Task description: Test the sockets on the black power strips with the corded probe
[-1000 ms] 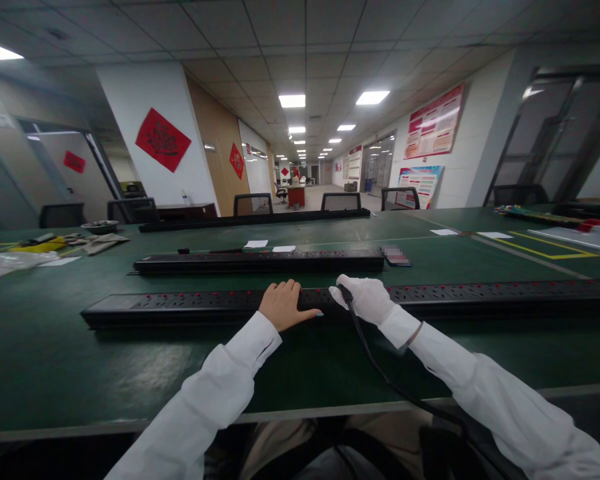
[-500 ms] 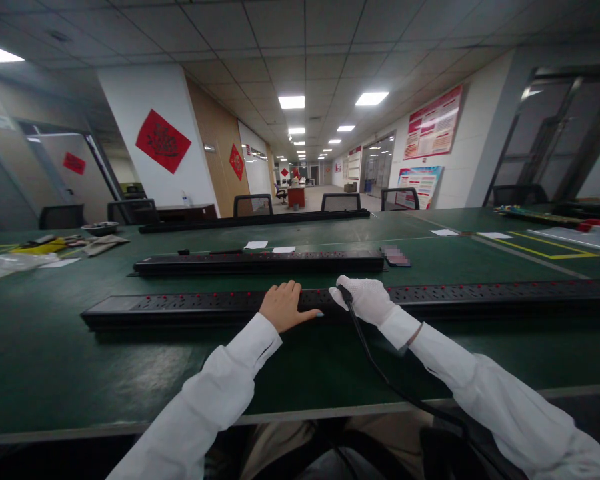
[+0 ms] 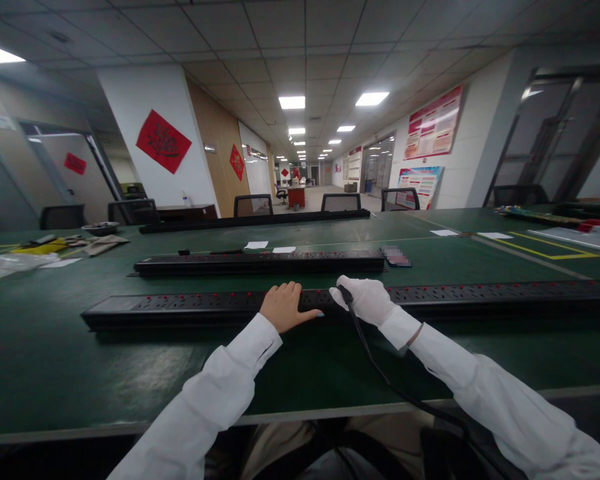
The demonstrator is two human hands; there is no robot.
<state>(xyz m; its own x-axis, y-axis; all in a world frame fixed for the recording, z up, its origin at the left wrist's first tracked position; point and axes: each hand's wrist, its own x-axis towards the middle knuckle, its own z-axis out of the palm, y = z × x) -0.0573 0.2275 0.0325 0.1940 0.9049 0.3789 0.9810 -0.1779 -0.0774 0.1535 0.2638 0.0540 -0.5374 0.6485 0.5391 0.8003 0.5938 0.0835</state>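
Black plastic plug (image 3: pixel 346 293) on black cable (image 3: pixel 371 357), clamped in our white-gloved right grip (image 3: pixel 365 299) at long black red-dotted socket strip (image 3: pixel 195 302), green bench (image 3: pixel 190 387) below. Bare left grip (image 3: pixel 283 307) over strip, thumb spread apart. We'd best steady strip, keep plug square.

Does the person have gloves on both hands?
No, the right hand wears a white glove, but the left hand is bare.
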